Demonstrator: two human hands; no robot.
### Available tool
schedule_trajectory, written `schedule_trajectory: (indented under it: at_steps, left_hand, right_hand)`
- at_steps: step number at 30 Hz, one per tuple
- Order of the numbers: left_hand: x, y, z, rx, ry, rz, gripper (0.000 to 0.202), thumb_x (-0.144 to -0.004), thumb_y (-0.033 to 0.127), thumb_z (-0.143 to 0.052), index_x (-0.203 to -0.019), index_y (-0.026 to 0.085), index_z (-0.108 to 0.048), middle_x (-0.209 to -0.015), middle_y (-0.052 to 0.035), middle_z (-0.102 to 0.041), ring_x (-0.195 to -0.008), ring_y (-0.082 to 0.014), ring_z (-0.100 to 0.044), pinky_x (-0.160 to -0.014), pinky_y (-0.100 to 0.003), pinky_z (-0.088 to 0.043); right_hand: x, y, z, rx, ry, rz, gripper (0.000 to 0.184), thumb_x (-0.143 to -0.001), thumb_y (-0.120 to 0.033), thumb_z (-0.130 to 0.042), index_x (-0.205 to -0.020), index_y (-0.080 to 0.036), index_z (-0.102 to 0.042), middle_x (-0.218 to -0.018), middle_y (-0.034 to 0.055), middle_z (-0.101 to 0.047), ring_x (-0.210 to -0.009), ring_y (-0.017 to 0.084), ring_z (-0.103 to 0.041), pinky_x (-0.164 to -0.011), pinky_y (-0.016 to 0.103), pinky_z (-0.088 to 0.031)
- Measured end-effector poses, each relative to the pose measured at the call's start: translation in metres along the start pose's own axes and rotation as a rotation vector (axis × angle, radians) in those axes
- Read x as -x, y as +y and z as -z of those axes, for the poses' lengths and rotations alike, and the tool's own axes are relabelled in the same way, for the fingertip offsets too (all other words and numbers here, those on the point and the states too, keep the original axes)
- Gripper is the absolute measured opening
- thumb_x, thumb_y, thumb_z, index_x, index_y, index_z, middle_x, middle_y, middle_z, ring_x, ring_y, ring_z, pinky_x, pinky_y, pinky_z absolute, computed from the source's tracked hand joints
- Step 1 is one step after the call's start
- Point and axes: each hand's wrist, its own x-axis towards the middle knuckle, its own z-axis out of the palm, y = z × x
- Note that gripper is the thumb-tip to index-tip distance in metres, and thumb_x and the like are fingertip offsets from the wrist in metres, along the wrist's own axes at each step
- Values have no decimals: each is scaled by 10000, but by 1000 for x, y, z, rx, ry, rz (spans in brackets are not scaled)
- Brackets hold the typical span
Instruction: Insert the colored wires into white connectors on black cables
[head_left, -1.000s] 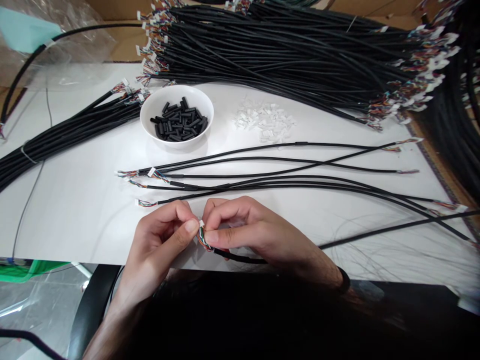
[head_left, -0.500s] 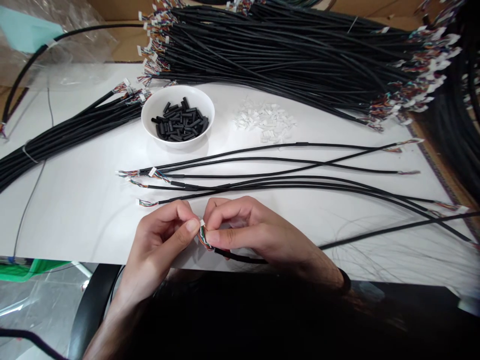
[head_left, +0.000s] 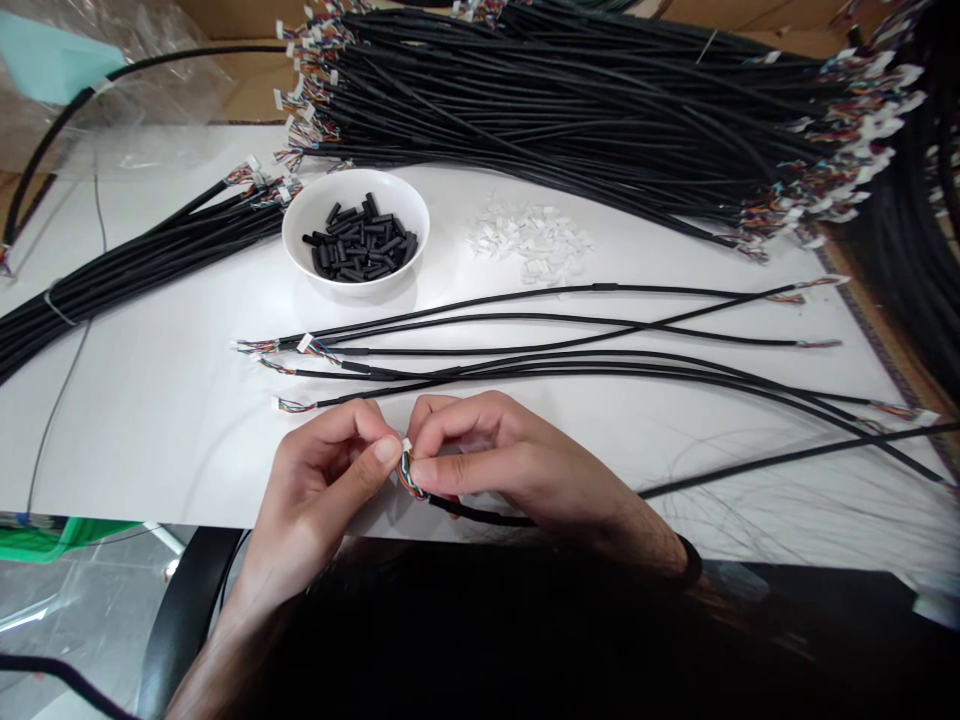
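My left hand (head_left: 330,480) pinches a small white connector (head_left: 407,444) between thumb and forefinger. Thin coloured wires (head_left: 407,476) run down from that connector into a black cable (head_left: 480,514). My right hand (head_left: 487,450) is closed on the same wires, thumb against fingers, just right of the connector. The cable passes under my right hand and comes out toward the right edge. Beyond my fingers lie several black cables (head_left: 525,370) with white connectors and bare coloured wires at their ends.
A white bowl (head_left: 292,235) holds short black sleeves. Right of it is a heap of small white connector housings (head_left: 532,240). A large pile of finished-looking cables (head_left: 562,110) fills the back, and a tied cable bundle (head_left: 142,250) lies left. A green bin (head_left: 67,540) sits below the table edge.
Both hands stay in nearly the same place. The connector and the wires between my fingertips have shifted very slightly.
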Motion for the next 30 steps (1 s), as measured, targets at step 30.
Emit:
schedule_trajectory:
  at_steps: [30]
  left_hand:
    - [-4,-12,10,-96,-87,-93,264,-888,329,-631,-685,190,-533,-559,48,-438,-508,-75,-327,-446,-200,-233]
  right_hand:
    - [-1,2,3,68,-6,37,181,-719,-218,-783,-624,-139,-651,-709,-38,-521,-634,80,-506,-621,239,-386]
